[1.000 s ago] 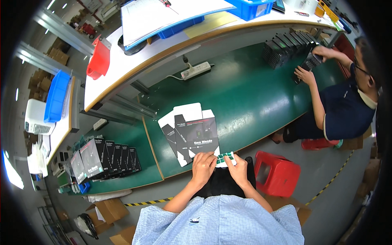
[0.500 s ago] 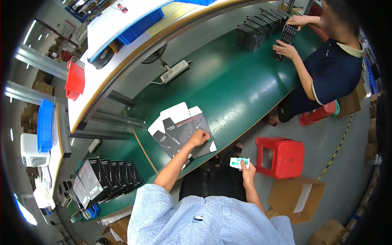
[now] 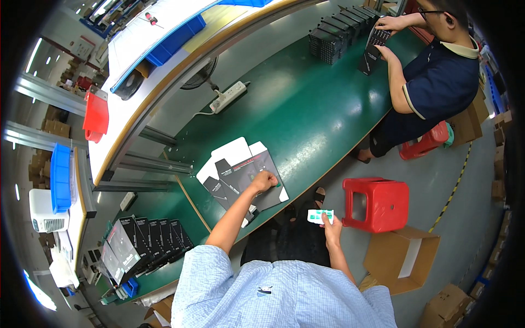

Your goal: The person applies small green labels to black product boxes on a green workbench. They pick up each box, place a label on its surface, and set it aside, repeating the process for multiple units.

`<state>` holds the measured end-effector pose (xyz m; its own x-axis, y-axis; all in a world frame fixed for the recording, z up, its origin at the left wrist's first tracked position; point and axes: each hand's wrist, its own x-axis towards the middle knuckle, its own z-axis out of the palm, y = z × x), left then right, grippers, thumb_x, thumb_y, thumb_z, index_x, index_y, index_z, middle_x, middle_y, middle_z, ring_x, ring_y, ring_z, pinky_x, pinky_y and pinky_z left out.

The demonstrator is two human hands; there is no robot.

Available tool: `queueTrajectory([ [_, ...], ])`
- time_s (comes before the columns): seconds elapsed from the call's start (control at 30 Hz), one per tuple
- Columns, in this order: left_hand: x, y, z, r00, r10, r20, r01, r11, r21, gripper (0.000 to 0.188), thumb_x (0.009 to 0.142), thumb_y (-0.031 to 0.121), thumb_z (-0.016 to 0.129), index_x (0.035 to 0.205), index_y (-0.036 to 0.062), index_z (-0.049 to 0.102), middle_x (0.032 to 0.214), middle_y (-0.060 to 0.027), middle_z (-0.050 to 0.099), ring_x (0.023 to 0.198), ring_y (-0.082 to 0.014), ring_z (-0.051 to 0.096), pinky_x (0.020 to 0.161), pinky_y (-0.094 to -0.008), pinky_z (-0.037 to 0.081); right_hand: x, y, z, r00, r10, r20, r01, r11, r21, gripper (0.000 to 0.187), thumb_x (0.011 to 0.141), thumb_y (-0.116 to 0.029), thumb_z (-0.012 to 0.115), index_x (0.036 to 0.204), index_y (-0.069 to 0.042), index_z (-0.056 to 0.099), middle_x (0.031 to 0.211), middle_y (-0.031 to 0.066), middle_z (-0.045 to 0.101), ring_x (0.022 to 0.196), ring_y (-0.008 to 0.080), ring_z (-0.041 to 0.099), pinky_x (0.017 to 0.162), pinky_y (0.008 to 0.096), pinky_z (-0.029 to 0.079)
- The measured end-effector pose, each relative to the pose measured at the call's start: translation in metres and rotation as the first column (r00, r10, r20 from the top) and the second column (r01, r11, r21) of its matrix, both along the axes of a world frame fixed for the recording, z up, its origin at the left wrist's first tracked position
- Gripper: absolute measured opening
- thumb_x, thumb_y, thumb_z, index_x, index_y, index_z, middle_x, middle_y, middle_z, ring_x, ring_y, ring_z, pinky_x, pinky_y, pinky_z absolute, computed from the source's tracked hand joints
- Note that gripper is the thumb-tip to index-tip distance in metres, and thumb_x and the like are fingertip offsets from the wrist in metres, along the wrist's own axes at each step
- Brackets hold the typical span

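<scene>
A flat, unfolded dark grey cardboard box with white flaps lies at the near edge of the green workbench. My left hand rests on its right part, the fingers pinched together. At their tips shows a small green sticker, against the box's lower right corner. My right hand is closed on a white sheet of green stickers, held beyond the bench edge with the thumb on top. A small black-and-white object is beside the box, under my left forearm.
Several assembled black boxes stand at the left. A power strip and a fan are behind. At far right a co-worker holds a black box near a row of others. A red stool and an open carton stand at right.
The view has shifted slightly. My left hand stays at the box's corner by the green sticker, and my right hand keeps the sheet. The co-worker has turned the black box more upright.
</scene>
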<state>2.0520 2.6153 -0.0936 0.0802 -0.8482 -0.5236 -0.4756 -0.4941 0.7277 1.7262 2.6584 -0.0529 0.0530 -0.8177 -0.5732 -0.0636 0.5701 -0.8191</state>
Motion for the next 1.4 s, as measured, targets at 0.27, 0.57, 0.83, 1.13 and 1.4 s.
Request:
queueTrajectory([
  [0.27,-0.003,0.000,0.002,0.994,-0.044,0.102,0.044,0.999,0.005,0.008,0.074,0.012,0.064,0.076,0.0047,0.066,0.073,-0.0088,0.065,0.071,-0.0177,0.062,0.064,-0.0305,0.047,-0.003,-0.003,-0.004,1.000,0.029,-0.004,-0.029,0.999,-0.029,0.023,0.085,-0.025,0.061,0.088,-0.002,0.061,0.080,0.0041,0.064,0.069,0.0098,0.058,0.058,0.0237,0.045],
  [0.57,-0.007,-0.001,0.009,0.980,-0.052,0.190,0.058,0.998,-0.029,0.009,0.075,0.012,0.065,0.075,0.0027,0.064,0.069,-0.0099,0.064,0.066,-0.0174,0.061,0.060,-0.0316,0.046,-0.003,0.001,-0.007,0.999,0.029,0.016,-0.029,1.000,-0.004,0.022,0.085,-0.024,0.061,0.088,-0.002,0.062,0.080,0.0042,0.064,0.071,0.0102,0.059,0.059,0.0238,0.046],
  [0.83,-0.014,0.001,0.012,0.959,-0.015,0.284,0.042,0.995,-0.089,0.010,0.074,0.013,0.065,0.075,0.0034,0.065,0.070,-0.0117,0.064,0.067,-0.0218,0.062,0.061,-0.0335,0.047,-0.006,0.004,-0.014,0.999,0.052,0.005,-0.052,0.999,-0.003,0.022,0.085,-0.023,0.061,0.089,-0.002,0.062,0.080,0.0047,0.064,0.070,0.0105,0.059,0.059,0.0238,0.046],
  [1.13,-0.021,0.005,0.019,0.944,0.033,0.329,0.005,0.993,-0.116,0.011,0.071,0.017,0.063,0.070,0.0064,0.066,0.073,-0.0111,0.065,0.074,-0.0282,0.062,0.068,-0.0399,0.048,-0.007,0.006,-0.013,0.998,0.054,0.018,-0.054,0.999,0.002,0.022,0.085,-0.023,0.061,0.088,-0.002,0.061,0.080,0.0046,0.064,0.068,0.0099,0.058,0.058,0.0235,0.045],
  [1.4,-0.019,0.009,0.026,0.913,0.283,0.292,-0.212,0.944,-0.251,0.017,0.072,0.009,0.062,0.087,0.0012,0.059,0.065,-0.0127,0.061,0.063,-0.0260,0.061,0.059,-0.0347,0.048,-0.004,0.005,-0.012,0.998,0.054,0.016,-0.054,0.999,0.005,0.020,0.085,-0.021,0.061,0.090,-0.002,0.061,0.081,0.0040,0.064,0.068,0.0095,0.057,0.059,0.0235,0.046],
])
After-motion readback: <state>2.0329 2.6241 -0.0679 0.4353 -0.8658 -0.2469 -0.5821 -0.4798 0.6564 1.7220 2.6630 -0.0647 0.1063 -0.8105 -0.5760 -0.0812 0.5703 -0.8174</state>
